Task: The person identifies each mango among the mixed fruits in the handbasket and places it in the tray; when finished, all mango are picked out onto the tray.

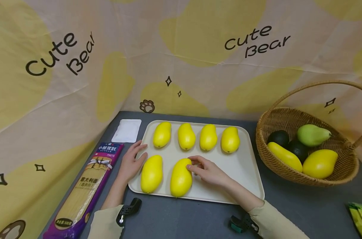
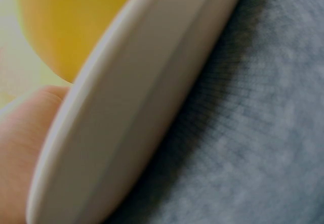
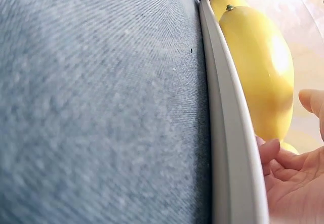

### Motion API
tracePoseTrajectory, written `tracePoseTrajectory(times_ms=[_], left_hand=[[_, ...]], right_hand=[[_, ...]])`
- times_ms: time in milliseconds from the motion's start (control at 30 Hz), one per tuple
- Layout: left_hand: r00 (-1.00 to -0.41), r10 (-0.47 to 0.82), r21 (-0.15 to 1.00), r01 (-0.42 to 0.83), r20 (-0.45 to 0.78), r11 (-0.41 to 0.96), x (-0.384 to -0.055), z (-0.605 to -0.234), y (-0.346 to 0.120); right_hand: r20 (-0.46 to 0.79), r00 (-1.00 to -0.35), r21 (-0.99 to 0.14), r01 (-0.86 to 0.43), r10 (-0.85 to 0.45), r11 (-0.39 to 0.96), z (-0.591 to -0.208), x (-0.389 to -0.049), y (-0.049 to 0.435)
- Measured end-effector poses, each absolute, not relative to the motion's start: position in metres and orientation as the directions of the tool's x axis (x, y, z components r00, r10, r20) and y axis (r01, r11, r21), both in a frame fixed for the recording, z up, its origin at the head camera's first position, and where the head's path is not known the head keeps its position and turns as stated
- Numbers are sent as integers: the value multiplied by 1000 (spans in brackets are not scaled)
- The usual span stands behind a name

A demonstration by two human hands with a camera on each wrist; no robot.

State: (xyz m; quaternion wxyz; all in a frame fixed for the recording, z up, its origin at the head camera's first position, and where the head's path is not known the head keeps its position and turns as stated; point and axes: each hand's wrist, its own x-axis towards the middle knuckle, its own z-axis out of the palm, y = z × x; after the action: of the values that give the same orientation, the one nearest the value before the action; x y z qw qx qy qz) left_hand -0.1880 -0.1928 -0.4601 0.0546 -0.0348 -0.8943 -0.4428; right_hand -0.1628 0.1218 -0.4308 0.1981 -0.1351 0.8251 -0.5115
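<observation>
Several yellow mangoes lie on a cream tray: a back row and two in front. Beside the right one of the front pair, a mango, is my right hand, its thumb and fingers at the upper right end. In the right wrist view the thumb stands apart from that mango, and the other fingers are loosely bent near its end. My left hand rests over the tray's left edge with relaxed fingers, close to the front left mango. Nothing is gripped in it.
A wicker basket on the right holds mangoes, a green pear and dark avocados. A pasta packet lies along the left, with a white packet behind it. A green bag shows at the right edge.
</observation>
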Motion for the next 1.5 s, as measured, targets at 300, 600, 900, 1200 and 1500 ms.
tracePoseTrajectory(times_ms=[300, 600, 900, 1200, 1500], left_hand=[[-991, 23, 782, 120, 134, 611, -189, -462, -192], [-991, 21, 779, 118, 133, 616, -188, -461, -194], [-987, 24, 769, 140, 160, 624, -188, -461, -194], [-990, 34, 771, 129, 137, 624, -188, -461, -194], [-992, 27, 771, 111, 121, 627, -187, -462, -193]], right_hand=[[-131, -884, -933, -43, -448, 358, -418, -159, 142], [-62, -863, -943, -114, -501, 313, -378, -152, 181], [-36, -859, -912, -182, -511, 369, -333, -145, 232], [-113, -793, -846, -239, -599, 476, -289, -153, 295], [-277, -809, -750, -155, -519, 643, -269, -178, 340]])
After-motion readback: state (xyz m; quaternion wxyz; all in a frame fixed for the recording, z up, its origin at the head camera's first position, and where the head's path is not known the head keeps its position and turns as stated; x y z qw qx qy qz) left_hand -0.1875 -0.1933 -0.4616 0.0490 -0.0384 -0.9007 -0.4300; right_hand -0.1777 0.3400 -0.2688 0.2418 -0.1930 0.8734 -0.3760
